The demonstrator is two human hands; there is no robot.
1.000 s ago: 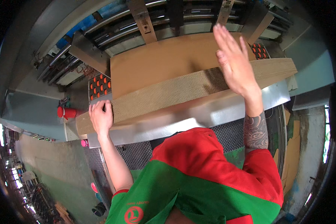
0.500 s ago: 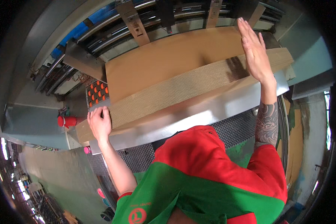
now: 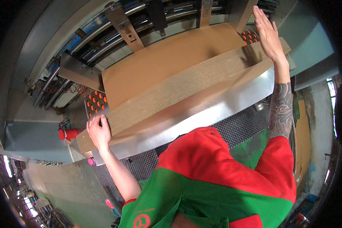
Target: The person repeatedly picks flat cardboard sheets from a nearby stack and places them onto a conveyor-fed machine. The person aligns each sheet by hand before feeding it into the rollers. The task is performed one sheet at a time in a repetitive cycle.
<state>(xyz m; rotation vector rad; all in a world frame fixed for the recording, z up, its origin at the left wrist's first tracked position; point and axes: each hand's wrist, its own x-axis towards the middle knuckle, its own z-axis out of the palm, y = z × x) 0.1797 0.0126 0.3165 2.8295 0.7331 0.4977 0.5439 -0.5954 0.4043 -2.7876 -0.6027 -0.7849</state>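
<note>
A stack of corrugated cardboard sheets (image 3: pixel 174 90) lies across the machine's feed area, its fluted edges facing me. Beyond those edges spreads a broad brown cardboard sheet (image 3: pixel 167 57). At the stack's left end, my left hand (image 3: pixel 98 133) is closed over the edge with bent fingers, their tips partly hidden. My right hand (image 3: pixel 269 40) is open at the opposite end, fingers straight and pointing away from me; its shadow falls on the fluted edges. Whether its palm touches the stack I cannot tell.
A shiny metal plate (image 3: pixel 201 116) runs along the near side of the stack. Metal guides (image 3: pixel 126 28) and rollers stand behind it. Orange rollers (image 3: pixel 97 102) show at the left, near a red cylinder-shaped part (image 3: pixel 67 134). Underfoot is dark tread plate (image 3: pixel 239 127).
The brown sheet has shifted slightly left, uncovering orange rollers at the far right. My right hand has moved farther right and away. My left hand stays at the stack's left end.
</note>
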